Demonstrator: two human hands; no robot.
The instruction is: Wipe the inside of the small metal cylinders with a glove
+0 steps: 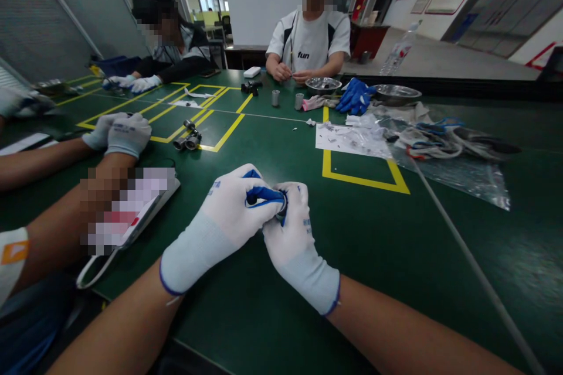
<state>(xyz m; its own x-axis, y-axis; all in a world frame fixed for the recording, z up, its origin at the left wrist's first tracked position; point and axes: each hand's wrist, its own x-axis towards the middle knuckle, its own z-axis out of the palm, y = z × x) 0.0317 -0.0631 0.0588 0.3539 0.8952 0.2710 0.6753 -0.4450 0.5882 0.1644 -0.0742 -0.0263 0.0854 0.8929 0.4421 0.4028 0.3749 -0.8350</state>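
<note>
My left hand (pixel 235 202) and my right hand (pixel 292 228) wear white gloves with blue palms and meet low over the green table. Between their fingertips is a small round part (pixel 284 205) with a dark edge and a pale rim. Most of it is hidden by the gloves, so its exact kind does not show. The left thumb and index finger pinch it from one side, while the right fingers curl round it from the other. Farther off to the left lies a cluster of metal cylinders (pixel 189 136), apart from both hands.
A co-worker's gloved hands (pixel 125 132) and a pixelated pouch with a strap (pixel 152 211) are close on my left. Ahead are metal cups (pixel 275 98), a metal bowl (pixel 323 85), blue gloves (pixel 355 96), white paper (pixel 347 139) and a plastic bag (pixel 466 179). Two people sit opposite.
</note>
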